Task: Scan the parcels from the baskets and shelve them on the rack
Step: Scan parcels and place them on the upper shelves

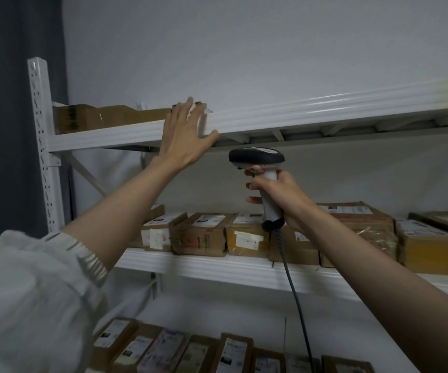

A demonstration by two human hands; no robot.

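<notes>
Parcels fill a white metal rack [45, 146] as I watch through the head camera. On the top shelf [271, 114], at its left end just inside the upright, lies one brown cardboard parcel [104, 117], low and flat behind the shelf's front lip. My view shows the left hand [184, 133] raised to that lip, just right of the parcel, fingers [188, 109] straight and spread wide over the front edge, thumb hooked along the underside; it holds nothing. Whether the fingertips touch the parcel's right end I cannot tell.

The right hand [279, 197] hangs below the top shelf, in front of the middle one, fingers curled tight around the pale handle of a barcode scanner [258, 157]. The scanner's dark head points left, sitting just under the top shelf's front edge and near the left thumb. A grey cable [295, 292] drops from the handle's base, crossing the middle shelf's front lip and running down past the bottom row.

Along the middle shelf [217, 267] a row of labelled cardboard boxes [204, 232] stands side by side from near the left end to the right edge of view, fronts close to the lip. More labelled boxes [233, 354] line the bottom shelf. A white sleeve [34, 292] covers the left upper arm at lower left.
</notes>
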